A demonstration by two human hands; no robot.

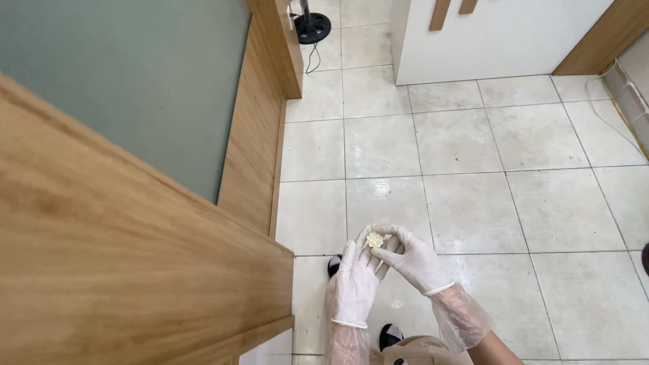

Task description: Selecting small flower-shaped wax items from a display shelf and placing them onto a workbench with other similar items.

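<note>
With both gloved hands, left hand (356, 280) cupped beneath, right hand (414, 260) fingers pinched shut on the small cream-coloured lump (374, 240), apparently soft, knead gently above the tiled floor (527, 203).

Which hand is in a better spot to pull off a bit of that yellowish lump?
Probably the right hand. Its fingertips already curl over the top of the lump, while the left hand lies open beneath it like a rest, so it looks freer to pinch.
</note>
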